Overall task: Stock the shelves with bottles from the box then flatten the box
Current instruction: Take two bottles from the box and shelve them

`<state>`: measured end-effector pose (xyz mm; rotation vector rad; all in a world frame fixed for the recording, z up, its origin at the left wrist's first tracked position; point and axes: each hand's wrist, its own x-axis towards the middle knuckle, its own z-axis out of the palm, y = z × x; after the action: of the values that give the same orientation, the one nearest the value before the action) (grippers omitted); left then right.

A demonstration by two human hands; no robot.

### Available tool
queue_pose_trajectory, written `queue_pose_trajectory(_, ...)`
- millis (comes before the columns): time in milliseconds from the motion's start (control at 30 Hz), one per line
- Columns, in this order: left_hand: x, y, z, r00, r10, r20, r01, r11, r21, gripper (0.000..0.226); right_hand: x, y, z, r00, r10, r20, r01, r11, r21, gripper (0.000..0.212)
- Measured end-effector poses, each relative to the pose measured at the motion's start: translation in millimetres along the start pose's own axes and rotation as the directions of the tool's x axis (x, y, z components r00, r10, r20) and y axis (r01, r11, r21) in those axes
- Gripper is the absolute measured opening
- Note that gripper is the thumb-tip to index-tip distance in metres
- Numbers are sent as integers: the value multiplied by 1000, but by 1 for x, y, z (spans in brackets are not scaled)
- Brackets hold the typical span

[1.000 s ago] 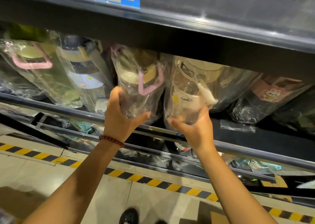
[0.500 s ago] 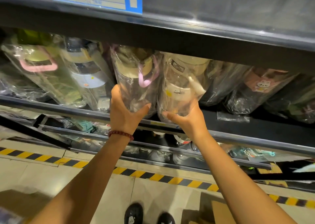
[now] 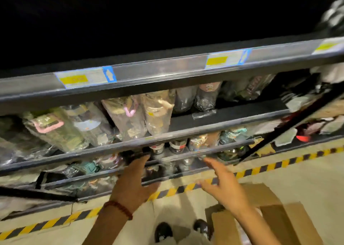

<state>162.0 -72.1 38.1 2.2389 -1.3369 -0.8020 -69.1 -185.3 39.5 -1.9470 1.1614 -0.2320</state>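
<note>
Both grips spread and empty: left hand (image 3: 133, 186) and right hand (image 3: 226, 188) hang below the shelf (image 3: 232, 122), above the open box (image 3: 268, 224). Two wrapped bottles, pink-handled (image 3: 128, 120) and cream (image 3: 158, 114), lean at its front lip; slack film could let either slide off. Neighbouring bottles too blurred to count.

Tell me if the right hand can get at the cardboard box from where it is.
Probably yes. The right hand is open and holds nothing, and the box stands on the floor just below it with its flaps open. Nothing shows between them.
</note>
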Motion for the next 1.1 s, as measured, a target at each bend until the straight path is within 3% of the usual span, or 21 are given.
queue_pose_trajectory(100, -15, 38, 21, 969, 187, 158, -227, 931, 287, 85, -61, 22, -8, 994, 80, -76, -92, 982, -163, 68)
queue_pose_trajectory(200, -26, 80, 48, 887, 331, 322, -443, 808, 389, 91, -117, 41, -18, 976, 150, -160, -194, 930, -312, 71)
queue_pose_trajectory(333, -39, 130, 87, 711, 488, 505, -688, 631, 359, 95, -180, 67, -29, 888, 318, -333, -426, 843, -329, 77)
queue_pose_trajectory(467, -50, 186, 128, 563, 584, 585, -822, 467, 324, 99, -234, 90, -43, 763, 467, -448, -616, 736, -282, 85)
queue_pose_trajectory(600, -79, 251, 171, 413, 639, 650, -911, 304, 279, 103, -285, 114, -58, 632, 511, -582, -704, 693, -156, 86)
queue_pose_trajectory(667, -91, 272, 198, 343, 690, 638, -939, 270, 212, 100, -307, 128, -64, 580, 527, -622, -730, 674, -110, 85)
queue_pose_trajectory(833, -118, 297, 269, 244, 603, 760, -969, 177, 171, 93, -358, 160, -63, 436, 648, -624, -816, 578, 30, 75)
queue_pose_trajectory(967, -130, 309, 307, 149, 535, 832, -985, 154, 77, 91, -380, 180, -53, 340, 728, -595, -821, 538, 189, 84)
queue_pose_trajectory(1100, -118, 305, 348, 145, 463, 875, -987, 124, 98, 92, -379, 208, -41, 296, 795, -529, -838, 482, 255, 84)
